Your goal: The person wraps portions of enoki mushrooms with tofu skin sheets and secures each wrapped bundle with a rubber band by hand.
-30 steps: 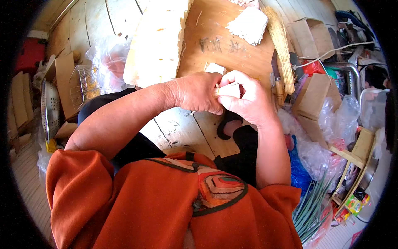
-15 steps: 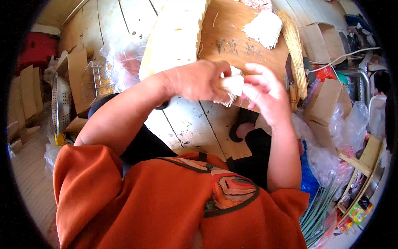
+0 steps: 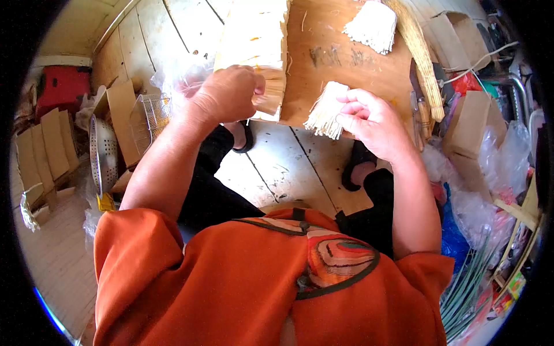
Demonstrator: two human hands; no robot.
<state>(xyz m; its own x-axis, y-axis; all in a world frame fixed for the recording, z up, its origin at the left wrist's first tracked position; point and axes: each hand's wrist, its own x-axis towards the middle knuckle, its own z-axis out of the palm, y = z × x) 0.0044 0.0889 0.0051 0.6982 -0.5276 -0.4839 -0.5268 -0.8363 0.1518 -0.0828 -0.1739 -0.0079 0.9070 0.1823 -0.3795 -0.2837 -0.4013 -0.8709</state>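
My right hand (image 3: 375, 122) grips one end of a bundle of thin white strips (image 3: 328, 112), thumb on the near side. The bundle's loose ends fan out to the left, over the front edge of a wooden board (image 3: 323, 66). My left hand (image 3: 228, 95) is curled over the near end of a stack of cream-coloured sheets (image 3: 248, 43). A thin pale sheet (image 3: 269, 95), smeared by motion, shows at its fingertips, which look pinched on it. Another white bundle (image 3: 374, 26) lies at the far right of the board.
Along the board's right side are a straw whisk broom (image 3: 424, 57) and a wooden-handled knife (image 3: 423, 109). Cardboard boxes (image 3: 470, 124) and plastic bags stand further right. On the left are a metal colander (image 3: 103, 153) and a wire basket (image 3: 154, 118).
Both hands were together around the white bundle. My left hand has moved left to the stack of sheets, while my right hand keeps the bundle, now lower over the board's edge.
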